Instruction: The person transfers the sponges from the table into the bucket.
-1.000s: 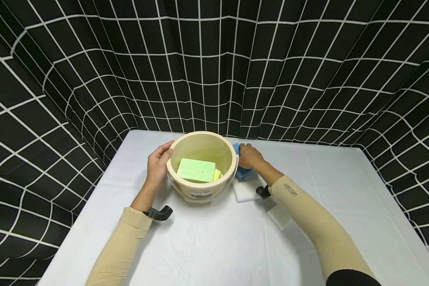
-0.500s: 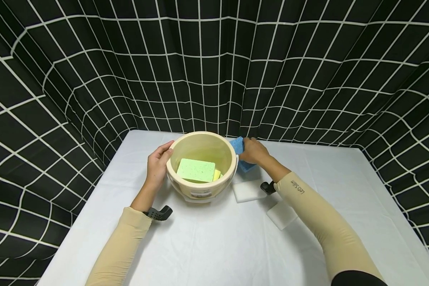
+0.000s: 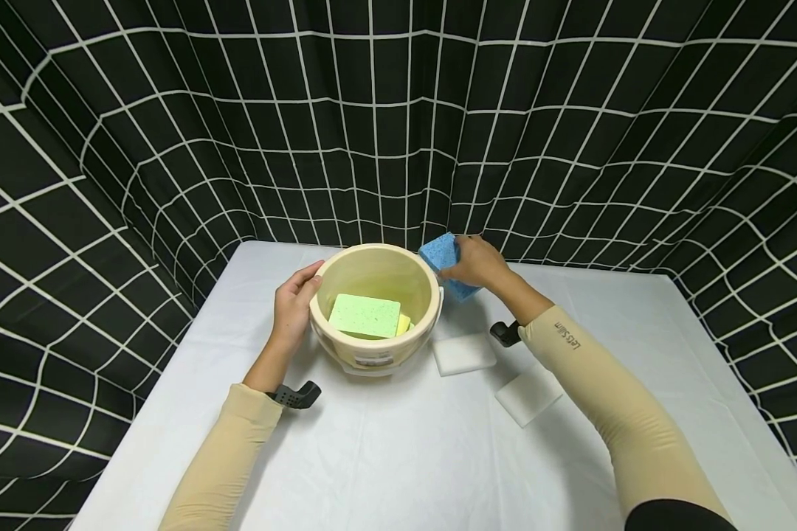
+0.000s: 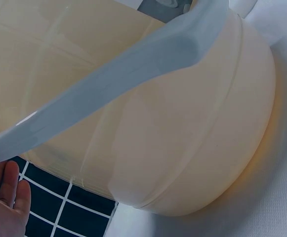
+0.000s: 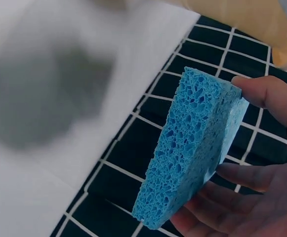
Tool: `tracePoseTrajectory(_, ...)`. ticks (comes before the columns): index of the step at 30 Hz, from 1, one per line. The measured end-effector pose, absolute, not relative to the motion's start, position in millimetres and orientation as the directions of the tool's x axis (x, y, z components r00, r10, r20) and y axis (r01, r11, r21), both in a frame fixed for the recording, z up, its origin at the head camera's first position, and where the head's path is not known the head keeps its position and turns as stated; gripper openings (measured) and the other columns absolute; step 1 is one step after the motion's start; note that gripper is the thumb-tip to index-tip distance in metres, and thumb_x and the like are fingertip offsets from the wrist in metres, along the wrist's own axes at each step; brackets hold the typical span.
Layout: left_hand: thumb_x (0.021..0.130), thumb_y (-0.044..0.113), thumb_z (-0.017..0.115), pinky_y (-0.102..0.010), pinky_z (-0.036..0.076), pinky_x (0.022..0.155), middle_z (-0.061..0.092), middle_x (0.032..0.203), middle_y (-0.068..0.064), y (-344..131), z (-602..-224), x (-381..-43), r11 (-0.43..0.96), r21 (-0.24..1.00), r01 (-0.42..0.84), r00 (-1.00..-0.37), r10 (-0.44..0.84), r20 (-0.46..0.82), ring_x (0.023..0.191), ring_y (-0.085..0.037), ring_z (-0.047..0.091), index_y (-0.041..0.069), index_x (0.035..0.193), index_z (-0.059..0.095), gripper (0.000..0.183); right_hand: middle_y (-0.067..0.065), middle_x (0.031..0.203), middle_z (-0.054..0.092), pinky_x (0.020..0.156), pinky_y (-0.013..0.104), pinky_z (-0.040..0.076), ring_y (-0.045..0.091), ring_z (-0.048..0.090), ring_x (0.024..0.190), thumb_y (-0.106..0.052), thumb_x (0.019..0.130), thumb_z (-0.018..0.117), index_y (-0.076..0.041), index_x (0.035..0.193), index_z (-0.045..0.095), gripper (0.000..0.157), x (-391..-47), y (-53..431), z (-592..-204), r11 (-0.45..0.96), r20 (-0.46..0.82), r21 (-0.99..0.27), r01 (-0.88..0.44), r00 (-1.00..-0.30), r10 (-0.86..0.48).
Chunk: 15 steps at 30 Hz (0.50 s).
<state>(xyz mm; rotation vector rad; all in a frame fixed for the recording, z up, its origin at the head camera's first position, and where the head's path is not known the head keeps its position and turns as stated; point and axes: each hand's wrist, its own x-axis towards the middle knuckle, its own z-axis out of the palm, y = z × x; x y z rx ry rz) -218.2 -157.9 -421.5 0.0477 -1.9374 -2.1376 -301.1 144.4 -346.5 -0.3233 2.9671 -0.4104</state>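
A cream bucket (image 3: 385, 270) stands upright on the white-covered table, and my left hand (image 3: 291, 308) holds it by the left side of the rim. In the left wrist view the bucket's pale handle (image 4: 118, 84) hangs down across its wall. My right hand (image 3: 483, 264) pinches a blue sponge (image 5: 185, 148) between thumb and fingers, raised beside the bucket's far right rim. Inside the bucket a light green sponge (image 3: 365, 316) lies over a yellow piece (image 3: 404, 324), mostly hidden.
Two white sponge blocks lie flat to the right of the bucket: one nearer block (image 3: 530, 394) and another white block (image 3: 465, 355) close to its wall. A black curtain with white grid lines (image 3: 398, 133) hangs behind the table (image 3: 385, 457).
My right hand has lifted the blue sponge up and away from the table beside the bucket, uncovering more of the white blocks. The left hand and bucket have stayed put.
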Motion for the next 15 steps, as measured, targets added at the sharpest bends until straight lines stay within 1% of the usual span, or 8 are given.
tracePoseTrajectory(7,0.098,0.011,0.052,-0.014,0.053,0.093,0.057,0.138,-0.016,-158.0,-421.2,-218.3,-0.093,0.985,0.145,-0.97,-0.209,0.123,0.111,-0.007,0.06,-0.002,0.131,0.057,0.036,0.025,0.133,0.049,0.097,0.052,0.053,0.036,0.053,0.115,-0.039,0.082,0.073,0.001,0.146,0.037,0.084,-300.7,146.0,-333.6,0.936,-0.107,-0.307,-0.17,-0.971,-0.212)
tracePoseTrajectory(10,0.098,0.011,0.052,-0.014,0.053,0.093,0.057,0.138,-0.017,-158.1,-421.8,-219.1,-0.093,0.985,0.144,-0.97,-0.21,0.122,0.112,-0.007,0.06,-0.002,0.132,0.057,0.037,0.025,0.13,0.05,0.094,0.05,0.055,0.036,0.054,0.112,-0.037,0.081,0.074,0.001,0.146,0.037,0.084,-300.3,145.6,-328.0,0.93,-0.087,-0.321,-0.18,-0.972,-0.218)
tracePoseTrajectory(15,0.098,0.011,0.052,-0.014,0.053,0.093,0.057,0.138,-0.016,-158.5,-420.4,-218.6,-0.086,0.985,0.147,-0.97,-0.208,0.126,0.113,-0.008,0.06,-0.002,0.132,0.057,0.037,0.024,0.127,0.051,0.092,0.049,0.056,0.035,0.053,0.109,-0.037,0.079,0.075,-0.001,0.146,0.038,0.085,-300.3,144.0,-319.6,0.916,-0.065,-0.345,-0.206,-0.968,-0.242)
